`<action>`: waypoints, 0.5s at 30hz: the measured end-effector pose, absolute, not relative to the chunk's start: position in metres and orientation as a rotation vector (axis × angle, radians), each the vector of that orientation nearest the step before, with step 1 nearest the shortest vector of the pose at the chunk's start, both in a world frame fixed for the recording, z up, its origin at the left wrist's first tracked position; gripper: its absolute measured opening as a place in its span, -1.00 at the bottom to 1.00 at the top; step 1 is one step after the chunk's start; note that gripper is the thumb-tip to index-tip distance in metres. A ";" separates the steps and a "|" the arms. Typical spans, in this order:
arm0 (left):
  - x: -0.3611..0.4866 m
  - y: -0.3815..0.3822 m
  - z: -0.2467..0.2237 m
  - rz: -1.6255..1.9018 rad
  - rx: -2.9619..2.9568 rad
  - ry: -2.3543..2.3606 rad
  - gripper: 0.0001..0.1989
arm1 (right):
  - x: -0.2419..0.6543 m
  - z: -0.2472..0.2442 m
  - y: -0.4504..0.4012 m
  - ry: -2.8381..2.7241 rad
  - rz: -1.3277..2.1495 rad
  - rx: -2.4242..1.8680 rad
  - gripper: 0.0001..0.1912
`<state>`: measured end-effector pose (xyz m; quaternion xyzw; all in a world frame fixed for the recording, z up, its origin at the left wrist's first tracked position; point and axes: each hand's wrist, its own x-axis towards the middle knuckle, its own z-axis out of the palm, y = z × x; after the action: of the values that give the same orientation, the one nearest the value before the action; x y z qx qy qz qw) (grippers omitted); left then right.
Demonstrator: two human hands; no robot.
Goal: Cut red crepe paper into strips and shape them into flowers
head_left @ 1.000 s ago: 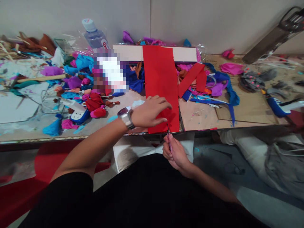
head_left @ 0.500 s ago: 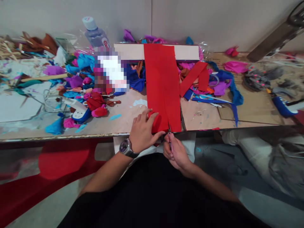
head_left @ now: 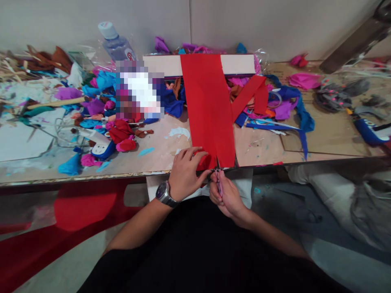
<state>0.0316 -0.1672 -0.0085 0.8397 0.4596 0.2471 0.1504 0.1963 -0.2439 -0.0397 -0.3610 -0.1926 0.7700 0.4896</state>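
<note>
A long red sheet (head_left: 204, 97), apparently crepe paper, lies lengthwise from a pale board at the back to the table's front edge. My left hand (head_left: 187, 169) rests on its near left corner, fingers spread and thumb apart, pressing the sheet down. At the front edge my right hand (head_left: 226, 193) is wrapped round the handles of small scissors (head_left: 218, 166). Their blades point away from me, into a slit at the near end of the sheet. Just how far the blades are parted is too small to tell.
Coloured paper scraps (head_left: 97, 105) and a bottle (head_left: 117, 42) crowd the left and back. A folded red strip (head_left: 249, 99) and blue strips (head_left: 275, 127) lie to the right. Beyond them are cardboard (head_left: 324, 140) and a blue-and-white power strip (head_left: 371, 131). A red stool (head_left: 85, 207) stands below left.
The near end of the red sheet has shifted slightly to the right and toward me. More of the scissor blades shows at the slit. My left hand has slid slightly toward me, staying on the sheet.
</note>
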 end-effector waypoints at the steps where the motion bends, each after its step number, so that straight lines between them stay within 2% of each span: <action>1: 0.032 -0.167 -0.009 0.716 2.414 1.305 -0.52 | 0.197 -0.040 -0.244 -0.467 1.869 -0.874 -0.52; 7: 0.035 -0.170 -0.010 0.763 2.451 1.174 -0.53 | 0.203 -0.037 -0.243 -0.470 1.858 -0.886 -0.50; 15: 0.039 -0.165 -0.004 0.928 2.268 1.040 -0.67 | 0.208 -0.036 -0.242 -0.487 1.843 -0.906 -0.49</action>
<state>0.0386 -0.1652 -0.0038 0.8276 0.3796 0.3387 0.2373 0.2081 -0.2415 -0.0356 -0.3734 -0.2007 0.7597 0.4931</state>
